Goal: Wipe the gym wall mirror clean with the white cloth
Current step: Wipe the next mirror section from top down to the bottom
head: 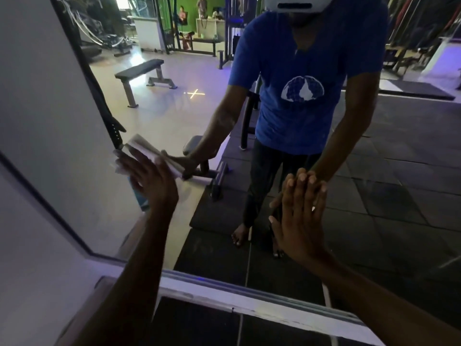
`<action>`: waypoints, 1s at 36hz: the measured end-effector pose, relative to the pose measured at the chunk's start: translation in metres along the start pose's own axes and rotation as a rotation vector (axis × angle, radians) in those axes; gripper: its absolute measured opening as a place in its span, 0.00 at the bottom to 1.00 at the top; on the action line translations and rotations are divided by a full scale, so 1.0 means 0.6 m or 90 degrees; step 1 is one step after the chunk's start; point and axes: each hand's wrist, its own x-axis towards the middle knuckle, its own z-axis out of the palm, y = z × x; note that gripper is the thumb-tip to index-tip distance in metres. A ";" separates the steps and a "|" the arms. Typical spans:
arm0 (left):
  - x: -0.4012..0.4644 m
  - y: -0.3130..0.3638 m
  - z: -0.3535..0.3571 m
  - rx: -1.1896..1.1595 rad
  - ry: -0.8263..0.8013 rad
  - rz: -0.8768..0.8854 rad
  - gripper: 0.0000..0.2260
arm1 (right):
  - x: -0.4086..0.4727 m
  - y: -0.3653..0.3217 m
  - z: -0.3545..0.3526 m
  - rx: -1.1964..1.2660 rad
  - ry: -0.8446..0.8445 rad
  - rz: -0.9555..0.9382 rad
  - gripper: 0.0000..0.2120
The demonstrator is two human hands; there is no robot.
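Hands press the mirror (374, 171): left hand (149, 178) on white cloth (139, 148), right hand (299, 221) flat.

No readable words or numbers anywhere; only a white globe-like emblem on the blue shirt (299, 71) reflected in the mirror (399, 196), wordless.

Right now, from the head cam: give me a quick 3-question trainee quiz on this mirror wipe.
1. True or false: the left hand presses the white cloth flat against the mirror.
2. Where does the right hand rest? A) on the bench B) flat on the mirror glass C) on the cloth
3. Fill in: the cloth sits near the mirror's ____ edge.

Key:
1. True
2. B
3. left
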 end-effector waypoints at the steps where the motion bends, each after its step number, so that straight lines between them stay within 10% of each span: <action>1: -0.008 0.027 0.007 -0.040 0.023 -0.083 0.40 | 0.000 -0.004 0.001 0.005 -0.007 -0.001 0.44; 8: -0.228 0.087 0.050 -0.034 -0.193 0.136 0.41 | -0.016 -0.058 0.016 0.033 -0.015 -0.092 0.44; 14: 0.016 -0.001 0.013 -0.050 0.005 -0.268 0.40 | -0.014 -0.067 0.042 0.021 -0.027 -0.056 0.50; 22: -0.214 0.086 0.046 -0.119 -0.274 -0.177 0.43 | -0.012 -0.063 0.055 -0.047 0.001 -0.077 0.41; 26: -0.092 0.026 0.038 -0.015 -0.101 -0.221 0.51 | -0.011 -0.038 0.055 -0.065 0.018 -0.130 0.43; 29: -0.038 0.022 0.027 -0.020 -0.034 -0.282 0.36 | -0.018 -0.012 0.046 -0.070 0.034 -0.123 0.45; 36: -0.289 0.124 0.047 -0.025 -0.229 0.102 0.43 | -0.039 0.082 0.008 -0.013 0.028 -0.020 0.45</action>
